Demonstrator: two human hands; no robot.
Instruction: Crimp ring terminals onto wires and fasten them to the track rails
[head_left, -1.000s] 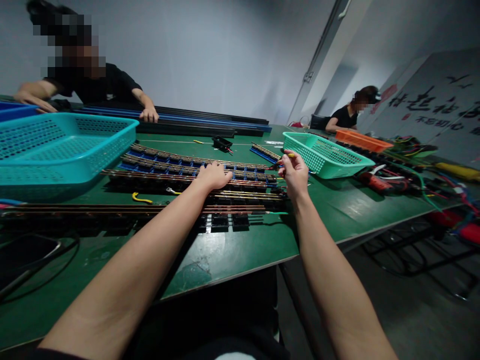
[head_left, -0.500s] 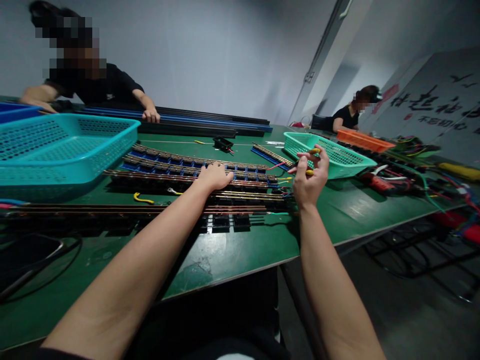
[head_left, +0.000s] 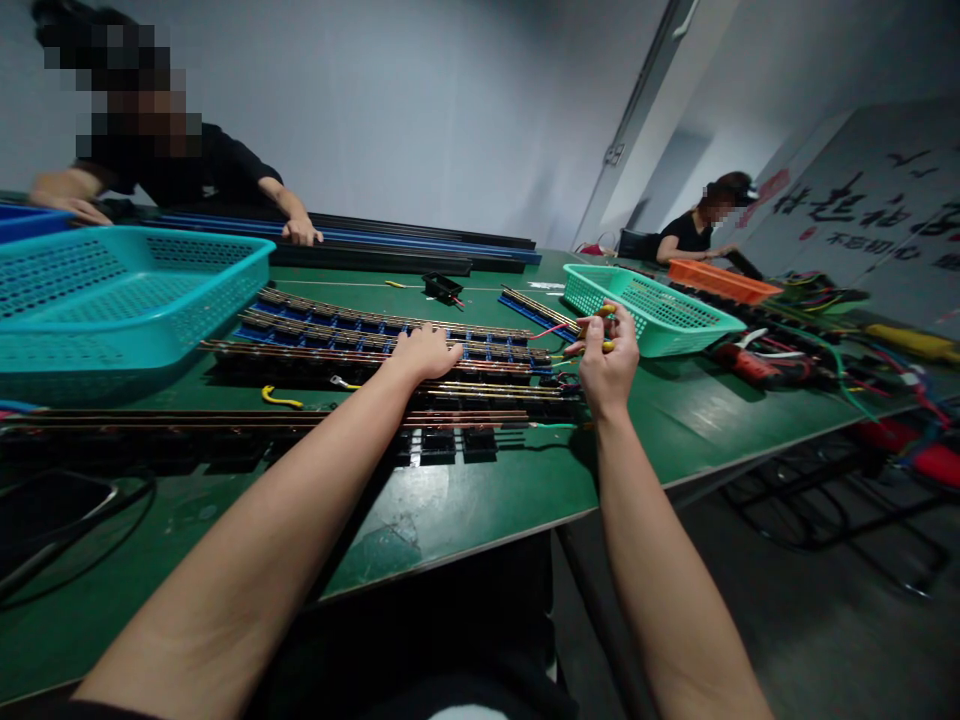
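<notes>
My left hand [head_left: 424,354] lies with its fingers spread over the blue strips [head_left: 330,334], which carry long copper-coloured rods. In my right hand [head_left: 610,368], near the strips' right end, are yellow-handled pliers [head_left: 608,346]; the handles stand apart between the fingers, and the jaws are hard to make out. A red wire [head_left: 552,329] runs from a strip toward the pliers. Nearer me is a long black strip with copper rods [head_left: 247,420]. A yellow hook-shaped piece [head_left: 282,398] lies left of my left forearm.
A turquoise basket [head_left: 225,290] stands at the left, a green basket [head_left: 675,345] at the right, and an orange basket [head_left: 724,282] beyond it. Red-handled pliers [head_left: 757,368] lie beside cables. One co-worker's hand [head_left: 301,230] rests on long dark rails [head_left: 405,240]; another person sits farther right.
My right hand has moved slightly left and down with the pliers, closer to the red wire. My left hand keeps its place on the strips. The view has shifted slightly.
</notes>
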